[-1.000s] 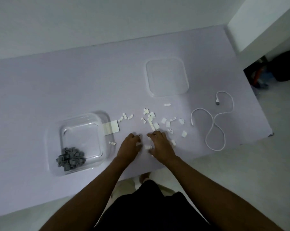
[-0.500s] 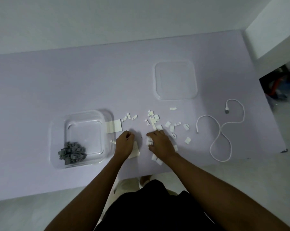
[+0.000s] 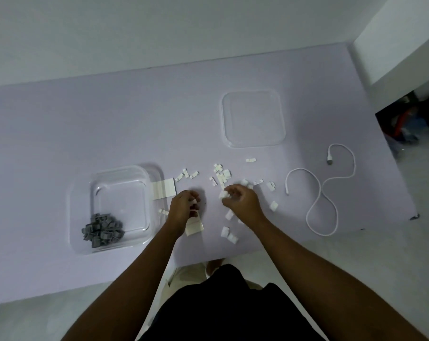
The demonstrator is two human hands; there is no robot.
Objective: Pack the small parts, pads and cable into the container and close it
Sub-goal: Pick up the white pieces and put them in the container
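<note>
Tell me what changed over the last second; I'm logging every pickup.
The right hand has curled round a clump of white parts. The left hand has closed on a white pad, unseen a second ago, that now sticks out toward the person. The container, grey parts, lid and cable stayed put.

Grey parts [image 3: 102, 229], white cable [image 3: 321, 191], lilac table [image 3: 85, 124]
</note>
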